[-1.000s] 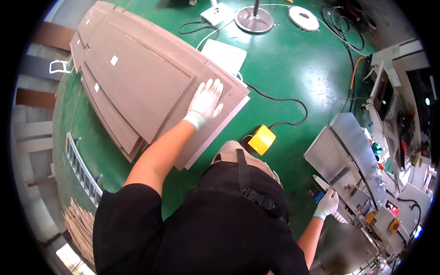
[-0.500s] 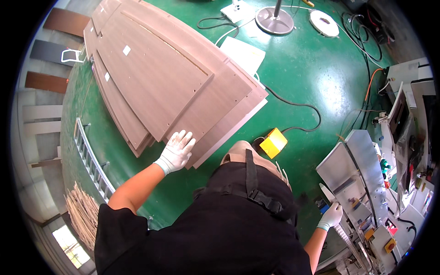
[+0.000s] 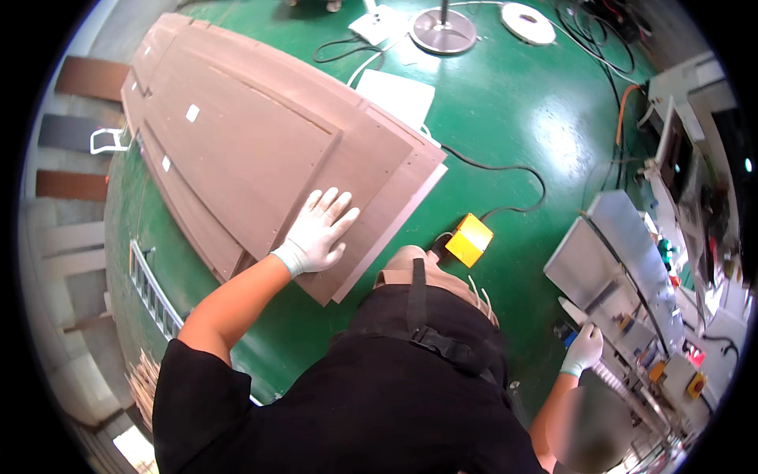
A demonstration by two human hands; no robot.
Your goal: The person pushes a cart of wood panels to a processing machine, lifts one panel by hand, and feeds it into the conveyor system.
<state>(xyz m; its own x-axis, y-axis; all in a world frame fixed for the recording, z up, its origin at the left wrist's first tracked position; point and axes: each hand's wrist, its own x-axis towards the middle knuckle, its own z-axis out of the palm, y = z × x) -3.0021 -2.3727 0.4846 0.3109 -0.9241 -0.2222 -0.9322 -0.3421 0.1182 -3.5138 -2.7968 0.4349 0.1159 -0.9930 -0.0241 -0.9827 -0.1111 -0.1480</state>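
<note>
While the left hand [image 3: 309, 238] rests, fingers [image 3: 324, 205] splayed, on brown panels [image 3: 245, 142], the right hand [image 3: 584, 348] (grip unclear) curls beside machinery [image 3: 584, 265].

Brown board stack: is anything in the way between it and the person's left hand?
Nothing visible is. The gloved left hand lies over the near end of the brown board stack, fingers spread, with no object seen between them; the palm's contact is hidden.
</note>
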